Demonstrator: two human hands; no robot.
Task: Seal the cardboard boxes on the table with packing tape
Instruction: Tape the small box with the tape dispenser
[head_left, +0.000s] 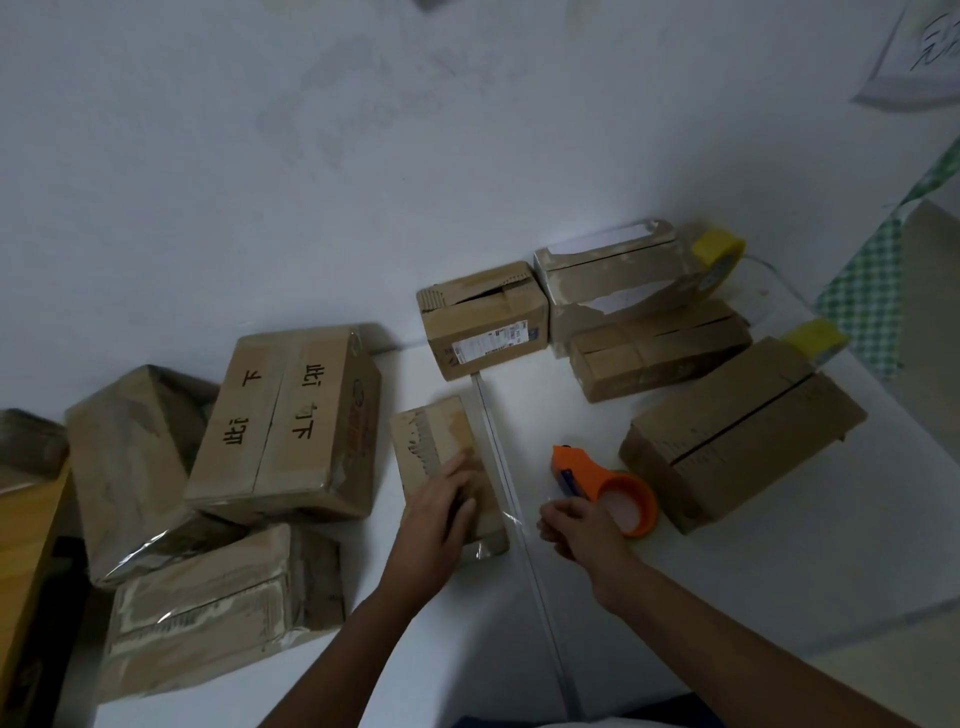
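A small cardboard box (441, 441) lies on the white table (779, 597) in front of me, with glossy clear tape along its near end. My left hand (441, 512) presses flat on the box's top. My right hand (576, 525) hovers just right of the box, fingers curled beside the orange tape dispenser (610, 486), which rests on the table; whether the fingers pinch clear tape I cannot tell. Other cardboard boxes lie around: one with a shipping label (488, 322), a long one (660, 351) and a larger one (737, 441) at right.
Several taped boxes are piled at left, the top one (285, 421) printed with black characters. A torn box (613, 275) and two yellow tape rolls (719, 260), (815, 340) sit at the back right. A seam (519, 519) splits the table. A white wall rises behind.
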